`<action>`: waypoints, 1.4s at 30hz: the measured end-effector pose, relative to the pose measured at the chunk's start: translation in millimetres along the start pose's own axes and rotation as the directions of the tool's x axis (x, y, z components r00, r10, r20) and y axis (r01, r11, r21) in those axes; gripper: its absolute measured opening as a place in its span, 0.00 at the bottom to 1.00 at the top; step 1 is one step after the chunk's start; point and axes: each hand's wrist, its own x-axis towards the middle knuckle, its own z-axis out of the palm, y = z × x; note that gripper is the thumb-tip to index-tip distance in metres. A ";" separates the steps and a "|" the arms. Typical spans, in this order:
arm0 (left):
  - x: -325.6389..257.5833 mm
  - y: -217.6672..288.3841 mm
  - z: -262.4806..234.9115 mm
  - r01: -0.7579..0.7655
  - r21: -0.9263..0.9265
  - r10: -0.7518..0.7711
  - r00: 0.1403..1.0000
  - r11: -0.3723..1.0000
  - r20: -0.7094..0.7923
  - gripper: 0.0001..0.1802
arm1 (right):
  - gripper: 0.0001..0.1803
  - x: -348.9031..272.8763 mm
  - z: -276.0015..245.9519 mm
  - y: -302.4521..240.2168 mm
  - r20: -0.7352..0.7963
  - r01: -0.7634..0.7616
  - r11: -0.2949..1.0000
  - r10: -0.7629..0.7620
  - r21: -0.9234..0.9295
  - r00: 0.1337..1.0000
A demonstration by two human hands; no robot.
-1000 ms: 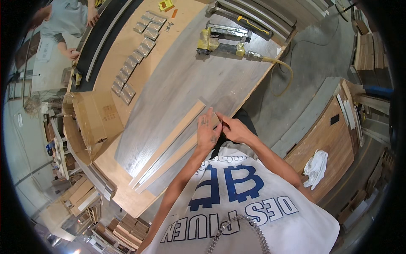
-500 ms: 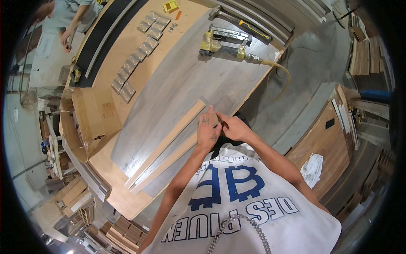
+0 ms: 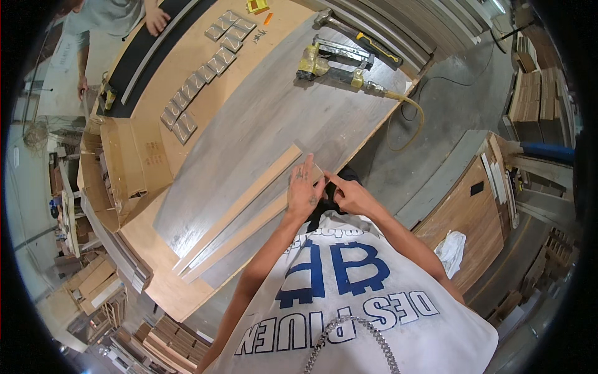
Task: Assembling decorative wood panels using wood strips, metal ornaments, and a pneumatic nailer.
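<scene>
Two long, pale-edged wooden strips lie side by side on a grey wood-grain board: the farther strip (image 3: 240,204) and the nearer strip (image 3: 243,238). My left hand (image 3: 304,192) is over the right end of the nearer strip, its fingers wrapped about it and the index finger pointing forward. Beside it, my right hand (image 3: 350,196) is closed, with its index fingertip at the same end of that strip. Anything inside its curled fingers is hidden. The grey board (image 3: 249,124) extends under both strips.
A hammer (image 3: 367,42) and a taped pneumatic nail gun (image 3: 330,70) with a yellowish hose (image 3: 418,128) lie at the far right of the board. Several flat metal pieces (image 3: 212,68) line the table. A cardboard box (image 3: 137,162) stands left. Another person's hand (image 3: 157,20) shows far left.
My right index finger has straightened and come to the strip's end; my left hand has barely moved. The other person's hand has shifted to the right over the black panel.
</scene>
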 end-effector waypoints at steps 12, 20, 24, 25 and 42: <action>-5.1 3.6 -2.3 0.004 0.021 -0.004 1.000 1.000 -0.014 0.43 | 0.37 183.5 -126.6 -23.8 -0.434 0.113 0.672 -0.587 -0.732 0.683; -7.9 1.3 -4.8 0.028 0.016 -0.028 1.000 0.999 -0.011 0.42 | 0.41 193.2 -138.2 -60.6 -0.294 -0.097 0.709 -0.160 -0.699 0.942; -8.0 -1.9 -2.4 0.008 0.015 -0.009 1.000 1.000 0.012 0.44 | 0.24 119.7 -136.7 -79.0 -0.241 -0.138 0.830 0.005 -0.540 0.970; -6.4 7.5 -14.5 0.083 -0.007 -0.082 0.994 0.997 0.077 0.44 | 0.22 99.4 -134.3 -78.9 -0.232 -0.229 0.851 0.130 -0.472 0.964; -10.1 7.5 -18.4 0.114 -0.190 -0.101 0.992 0.975 0.081 0.42 | 0.22 -2.7 -56.7 -83.6 -0.016 -0.205 0.923 0.211 -0.326 0.977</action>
